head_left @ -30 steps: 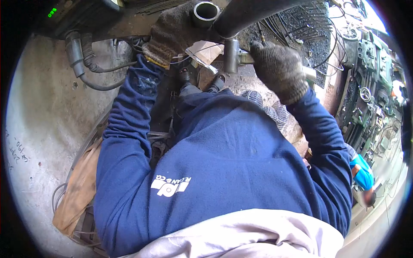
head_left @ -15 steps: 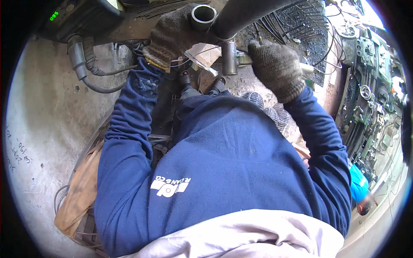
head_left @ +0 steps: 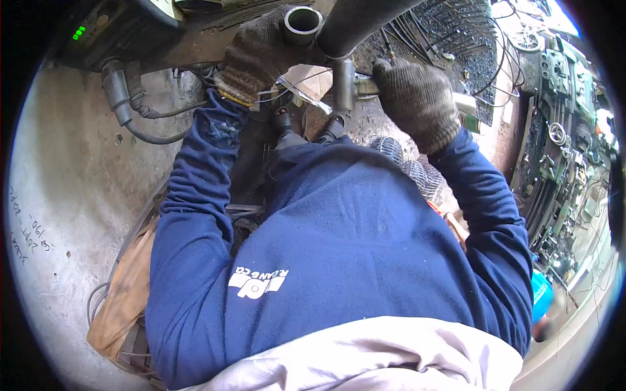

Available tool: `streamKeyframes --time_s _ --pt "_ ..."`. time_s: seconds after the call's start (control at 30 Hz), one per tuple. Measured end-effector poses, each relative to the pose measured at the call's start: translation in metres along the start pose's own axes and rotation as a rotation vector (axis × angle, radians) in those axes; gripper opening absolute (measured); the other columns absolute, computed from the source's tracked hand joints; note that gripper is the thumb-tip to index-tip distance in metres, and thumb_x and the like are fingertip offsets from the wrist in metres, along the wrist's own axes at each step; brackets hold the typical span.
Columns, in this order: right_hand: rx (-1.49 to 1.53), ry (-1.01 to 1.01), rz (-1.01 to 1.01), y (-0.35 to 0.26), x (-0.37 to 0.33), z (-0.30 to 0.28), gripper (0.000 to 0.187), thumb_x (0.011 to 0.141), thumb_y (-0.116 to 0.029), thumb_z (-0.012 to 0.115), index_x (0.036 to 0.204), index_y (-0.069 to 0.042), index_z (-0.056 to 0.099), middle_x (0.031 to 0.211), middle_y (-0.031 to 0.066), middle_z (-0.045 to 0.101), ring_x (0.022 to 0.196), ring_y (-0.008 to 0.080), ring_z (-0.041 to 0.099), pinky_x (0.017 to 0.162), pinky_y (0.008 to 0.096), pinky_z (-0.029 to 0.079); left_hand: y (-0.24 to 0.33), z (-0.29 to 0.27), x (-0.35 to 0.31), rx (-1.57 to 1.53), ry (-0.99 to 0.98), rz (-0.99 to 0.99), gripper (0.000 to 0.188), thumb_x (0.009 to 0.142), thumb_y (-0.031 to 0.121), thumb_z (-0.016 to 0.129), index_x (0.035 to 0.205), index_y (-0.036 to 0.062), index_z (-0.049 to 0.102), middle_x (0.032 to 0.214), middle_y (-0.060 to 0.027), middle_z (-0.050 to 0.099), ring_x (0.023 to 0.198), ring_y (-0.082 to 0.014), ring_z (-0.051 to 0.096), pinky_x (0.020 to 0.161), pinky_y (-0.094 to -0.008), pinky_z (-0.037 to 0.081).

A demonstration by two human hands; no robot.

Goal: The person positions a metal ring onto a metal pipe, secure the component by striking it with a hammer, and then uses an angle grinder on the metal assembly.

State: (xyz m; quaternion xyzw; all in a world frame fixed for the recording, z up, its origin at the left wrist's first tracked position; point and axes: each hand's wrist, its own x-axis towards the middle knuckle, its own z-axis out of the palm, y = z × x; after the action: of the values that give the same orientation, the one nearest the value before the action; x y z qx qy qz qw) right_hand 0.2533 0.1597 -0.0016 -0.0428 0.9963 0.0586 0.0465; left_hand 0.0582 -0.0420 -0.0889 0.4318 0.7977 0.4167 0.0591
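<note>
A knitted work glove covers my left hand (head_left: pixel 257 55), whose fingers are closed around a short metal pipe piece (head_left: pixel 303 23) with its round open end facing up. Against that piece, on its right, stands a long dark metal pipe (head_left: pixel 358 25) that slants up to the right. My right hand (head_left: pixel 417 98), gloved too, is wrapped around the handle of a hammer (head_left: pixel 343 86). Its cylindrical steel head is just below the long pipe's lower end; I cannot tell whether they touch. The pale handle end shows beyond my right hand.
A welding machine (head_left: pixel 117 29) with a lit display and thick cable (head_left: pixel 156 135) stands at the far left. Thin rods (head_left: pixel 456 32) and dark grit cover the bench on the right. Wire mesh (head_left: pixel 414 171) lies below. Another person (head_left: pixel 542 296) and green machinery (head_left: pixel 564 98) are farther right.
The hammer and right hand have shifted slightly left. The pipe piece also sits a little farther left. At the right edge, the other person has moved lower in the view.
</note>
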Motion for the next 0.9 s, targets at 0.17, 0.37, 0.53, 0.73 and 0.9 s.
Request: streamKeyframes --time_s 0.17,0.37,0.53,0.73,0.9 --pt "-0.009 -0.119 -0.024 -0.024 -0.001 -0.02 0.016 0.096 -0.024 0.06 0.103 -0.011 0.067 0.083 0.0093 0.071 0.077 0.0249 0.076 0.057 0.0392 0.058 0.008 -0.005 0.0 0.109 -0.024 -0.02 0.068 0.07 0.052 0.091 0.119 0.0102 0.068 0.109 -0.0107 0.074 0.101 -0.0281 0.072 0.085 -0.0413 0.058" --pt "0.137 -0.1 0.04 -0.02 -0.007 -0.016 0.016 0.094 -0.022 0.062 0.105 -0.012 0.069 0.088 0.0123 0.072 0.078 0.0318 0.074 0.065 0.0447 0.059 0.01 -0.004 0.0 0.048 -0.006 -0.021 0.064 0.072 0.05 0.09 0.117 0.0101 0.068 0.109 -0.012 0.074 0.1 -0.0301 0.072 0.084 -0.0411 0.058" --pt "0.537 -0.032 0.352 -0.012 -0.011 0.008 0.027 0.092 -0.028 0.069 0.11 -0.008 0.068 0.096 0.0146 0.073 0.092 0.0297 0.073 0.079 0.0443 0.057 0.008 -0.002 0.002 0.005 0.061 0.065 0.064 0.072 0.049 0.091 0.117 0.0096 0.069 0.106 -0.0109 0.074 0.098 -0.0296 0.073 0.083 -0.0403 0.058" --pt "1.418 -0.027 0.826 -0.019 0.013 -0.005 0.042 0.094 -0.031 0.072 0.122 0.0 0.068 0.097 0.0089 0.073 0.07 0.0128 0.066 0.058 0.0298 0.053 0.007 -0.001 0.0 0.069 0.082 0.086 0.063 0.073 0.05 0.09 0.116 0.0085 0.069 0.104 -0.0116 0.074 0.095 -0.0294 0.074 0.08 -0.0399 0.059" --pt "1.756 0.073 0.843 -0.021 0.04 0.015 0.035 0.091 -0.027 0.075 0.113 0.001 0.07 0.093 0.0099 0.073 0.075 0.015 0.07 0.067 0.028 0.057 -0.003 0.004 0.001 0.099 0.135 0.185 0.065 0.073 0.052 0.09 0.116 0.0072 0.069 0.105 -0.0128 0.075 0.095 -0.0294 0.074 0.08 -0.0403 0.059"
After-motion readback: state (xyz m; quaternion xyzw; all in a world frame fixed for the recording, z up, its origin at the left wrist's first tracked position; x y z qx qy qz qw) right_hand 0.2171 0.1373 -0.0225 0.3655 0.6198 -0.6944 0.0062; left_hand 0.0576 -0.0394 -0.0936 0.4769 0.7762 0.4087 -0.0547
